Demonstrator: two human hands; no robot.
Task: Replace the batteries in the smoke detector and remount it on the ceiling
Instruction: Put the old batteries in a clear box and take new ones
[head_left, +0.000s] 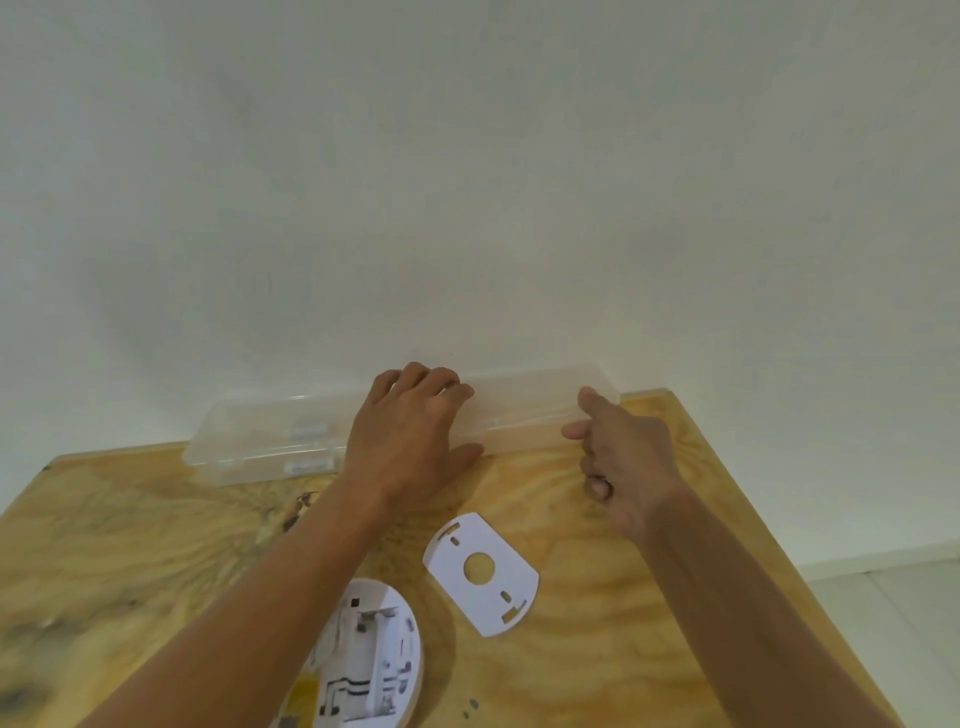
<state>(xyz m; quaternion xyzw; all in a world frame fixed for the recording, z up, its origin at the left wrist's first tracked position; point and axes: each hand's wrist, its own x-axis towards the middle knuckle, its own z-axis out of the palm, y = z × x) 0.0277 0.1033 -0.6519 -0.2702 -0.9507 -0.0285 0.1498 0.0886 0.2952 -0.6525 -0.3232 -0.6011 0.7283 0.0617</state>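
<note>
A long clear plastic box (260, 441) lies along the wall at the back of the plywood table (130, 545). My left hand (410, 436) rests on the box's middle, fingers over the lid and thumb at its front edge. My right hand (618, 457) touches the box's right end with the index finger out and the other fingers curled. The white smoke detector (374, 660) lies face down near the front edge, its open back showing, partly hidden by my left forearm. Its white mounting plate (480, 571) lies flat beside it.
A white wall rises right behind the table. The table's right edge runs diagonally, with pale floor (883, 623) beyond it. Small dark specks (470, 709) sit on the wood near the detector.
</note>
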